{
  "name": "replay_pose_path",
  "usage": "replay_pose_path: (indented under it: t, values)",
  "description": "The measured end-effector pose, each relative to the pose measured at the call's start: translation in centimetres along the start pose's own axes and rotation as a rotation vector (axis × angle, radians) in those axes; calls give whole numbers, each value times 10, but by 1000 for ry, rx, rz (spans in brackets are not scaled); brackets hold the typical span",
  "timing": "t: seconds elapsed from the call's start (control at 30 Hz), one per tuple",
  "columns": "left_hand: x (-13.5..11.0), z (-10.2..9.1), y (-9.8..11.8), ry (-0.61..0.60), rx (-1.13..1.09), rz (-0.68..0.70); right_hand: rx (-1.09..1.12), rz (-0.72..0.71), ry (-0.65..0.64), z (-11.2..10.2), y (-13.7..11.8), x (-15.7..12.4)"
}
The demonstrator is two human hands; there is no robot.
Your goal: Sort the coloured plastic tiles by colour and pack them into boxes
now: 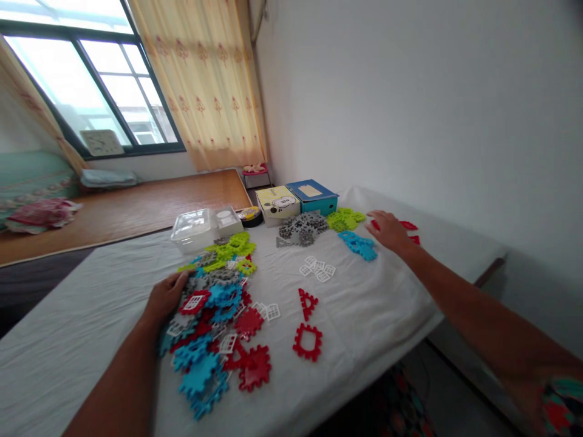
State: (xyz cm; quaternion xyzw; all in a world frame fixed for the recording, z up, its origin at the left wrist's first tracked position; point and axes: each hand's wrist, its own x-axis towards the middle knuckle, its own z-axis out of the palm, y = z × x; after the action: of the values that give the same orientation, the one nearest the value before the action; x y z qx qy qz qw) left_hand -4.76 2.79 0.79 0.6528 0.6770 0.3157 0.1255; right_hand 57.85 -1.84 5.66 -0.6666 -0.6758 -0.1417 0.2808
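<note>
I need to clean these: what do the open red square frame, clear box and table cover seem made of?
Open red square frame: probably smooth plastic, evenly coloured with regular teeth. Clear box: likely glossy plastic, see-through with reflections; glass possible. Table cover: apparently matte fabric, wrinkled.

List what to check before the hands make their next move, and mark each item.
1. Left hand at the edge of the mixed pile: ok.
2. Mixed pile all one color: not ok; red, blue, green, gray and white pieces lie jumbled.
3. Red piece gripped by the right hand: cannot tell; the hand partly hides it.
4. White pieces in the middle apart from the gray heap: ok.
5. Red square frame clear of the mixed pile: ok.
</note>
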Motion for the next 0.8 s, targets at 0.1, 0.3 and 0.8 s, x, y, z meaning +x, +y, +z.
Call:
replay_pose_path:
  t: [0.1,0.3,0.8]
  values:
    - [-1,0,0,-5,-2,-9,318,-258,-154,-6,-83,-35]
    - [-3,-1,2,1,-21,-5,698,-811,-666,-16,-198,-110]
    - [2,-2,-3,17,13,46,75,182,-37,3,-1,4]
